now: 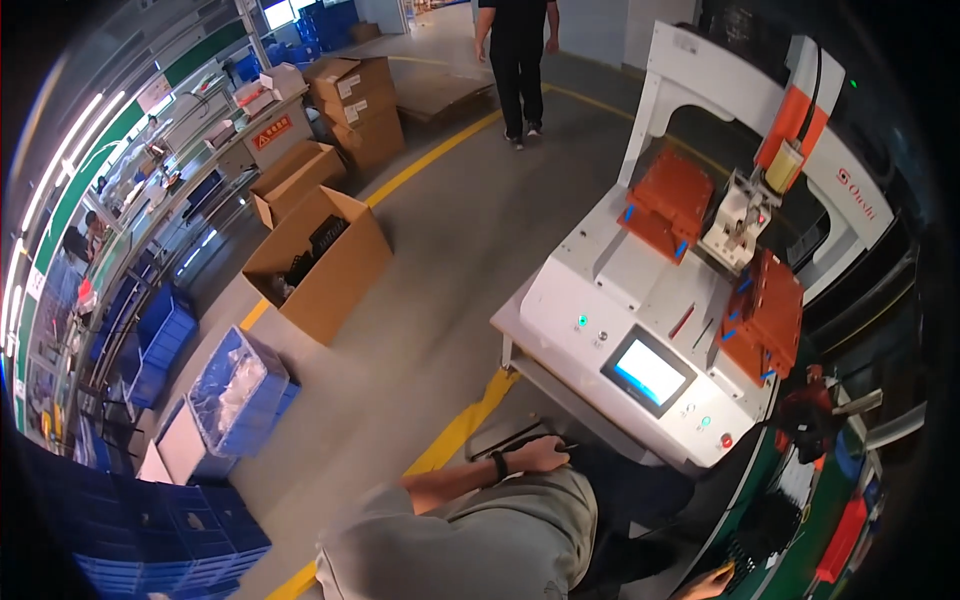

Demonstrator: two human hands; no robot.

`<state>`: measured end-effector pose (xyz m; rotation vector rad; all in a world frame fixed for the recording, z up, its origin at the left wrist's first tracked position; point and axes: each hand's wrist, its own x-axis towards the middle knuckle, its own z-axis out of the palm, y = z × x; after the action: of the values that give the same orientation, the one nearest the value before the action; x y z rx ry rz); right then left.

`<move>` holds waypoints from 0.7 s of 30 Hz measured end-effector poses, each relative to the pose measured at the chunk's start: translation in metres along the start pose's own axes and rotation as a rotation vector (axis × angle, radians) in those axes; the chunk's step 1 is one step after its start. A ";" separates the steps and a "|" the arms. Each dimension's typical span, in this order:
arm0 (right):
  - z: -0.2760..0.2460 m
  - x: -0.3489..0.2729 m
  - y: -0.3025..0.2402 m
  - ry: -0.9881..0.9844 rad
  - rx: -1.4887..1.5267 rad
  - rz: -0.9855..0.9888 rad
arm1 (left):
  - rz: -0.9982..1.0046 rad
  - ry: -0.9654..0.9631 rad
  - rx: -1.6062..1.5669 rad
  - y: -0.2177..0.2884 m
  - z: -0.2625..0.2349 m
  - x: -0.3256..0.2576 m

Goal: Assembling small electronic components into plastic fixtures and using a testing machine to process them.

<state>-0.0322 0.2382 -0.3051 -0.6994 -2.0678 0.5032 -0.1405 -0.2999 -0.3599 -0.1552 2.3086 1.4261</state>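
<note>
My left hand (540, 454), with a black band at its wrist, rests by my lap with the fingers curled closed. A small dark tip (570, 447) shows at its fingers; I cannot make out what it is. At the lower edge my right hand (712, 582) has its fingertips closed on the edge of a black slotted part (740, 562), mostly in shadow. More black parts (768, 522) lie just beyond it on a green work surface (722, 535). A red bin (842, 540) stands to the right of them.
A white bench machine (570, 275) with a screen (648, 370) and orange fixtures (668, 200) stands ahead right. Cardboard boxes (335, 270), a blue crate (235, 390) and stacked blue bins (160, 530) line the left. A person (518, 60) is on the floor ahead.
</note>
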 end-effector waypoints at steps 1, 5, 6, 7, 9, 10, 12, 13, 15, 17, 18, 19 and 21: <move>-0.005 0.004 -0.066 0.072 0.016 -0.094 | -0.018 -0.046 -0.016 -0.011 -0.004 0.003; -0.018 0.002 -0.076 0.037 -0.020 -0.088 | 0.017 -0.288 -0.046 -0.012 -0.019 0.038; -0.018 0.002 -0.074 0.038 -0.023 -0.104 | 0.096 -0.178 -0.043 -0.029 -0.007 0.050; -0.020 0.003 -0.083 0.034 -0.019 -0.124 | 0.125 -0.259 -0.013 -0.032 -0.008 0.060; -0.022 0.003 -0.095 0.050 -0.052 -0.125 | 0.294 -0.278 -0.006 -0.034 -0.010 0.072; -0.023 0.003 -0.096 0.053 -0.068 -0.113 | 0.242 -0.356 0.042 -0.031 -0.011 0.077; -0.024 0.001 -0.094 0.068 -0.078 -0.062 | 0.188 -0.411 0.030 -0.025 -0.014 0.079; -0.026 0.001 -0.094 0.040 -0.163 -0.026 | 0.221 -0.414 0.063 -0.023 -0.016 0.080; -0.017 -0.004 -0.025 0.100 -0.131 -0.018 | 0.263 -0.512 0.062 -0.015 -0.027 0.081; 0.002 0.001 -0.013 0.185 -0.094 -0.055 | 0.314 -0.390 0.055 -0.046 -0.006 0.094; 0.004 0.003 -0.013 0.222 -0.091 -0.089 | 0.345 -0.354 0.011 -0.051 -0.003 0.094; 0.002 0.000 -0.015 0.193 -0.242 -0.013 | 0.343 -0.351 0.014 -0.052 -0.004 0.097; -0.010 0.002 -0.017 0.142 -0.242 0.014 | 0.353 -0.473 0.026 -0.054 -0.006 0.105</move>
<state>-0.0298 0.2271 -0.2891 -0.8663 -2.0086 0.2049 -0.2203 -0.3172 -0.4448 0.5648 2.0155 1.4014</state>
